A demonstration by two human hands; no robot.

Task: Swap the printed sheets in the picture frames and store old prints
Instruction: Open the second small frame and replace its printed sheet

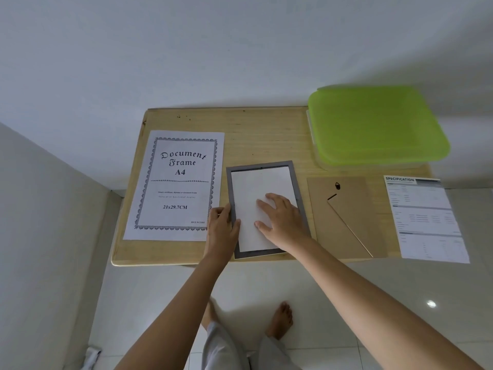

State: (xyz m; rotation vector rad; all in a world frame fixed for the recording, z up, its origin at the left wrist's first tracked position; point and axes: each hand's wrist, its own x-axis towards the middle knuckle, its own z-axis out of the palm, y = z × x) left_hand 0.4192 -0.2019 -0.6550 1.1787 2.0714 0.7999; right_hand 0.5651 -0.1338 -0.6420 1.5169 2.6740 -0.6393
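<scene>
The grey frame (262, 164) lies face down on the desk (266, 134) with a white sheet (256, 182) in its recess. The right hand (280, 214) presses flat on that sheet with fingers spread, while the left hand (221, 228) grips the frame's rim just to its left, thumb over the edge. The risk, as I judge it, is that the sheet slides or creases under the palm and sits skewed, so the backing board (346, 222), just right of the right hand, would pinch a corner when refitted.

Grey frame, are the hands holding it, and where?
The left hand grips the grey frame by its left edge; the right hand only presses flat on the white sheet inside.
</scene>
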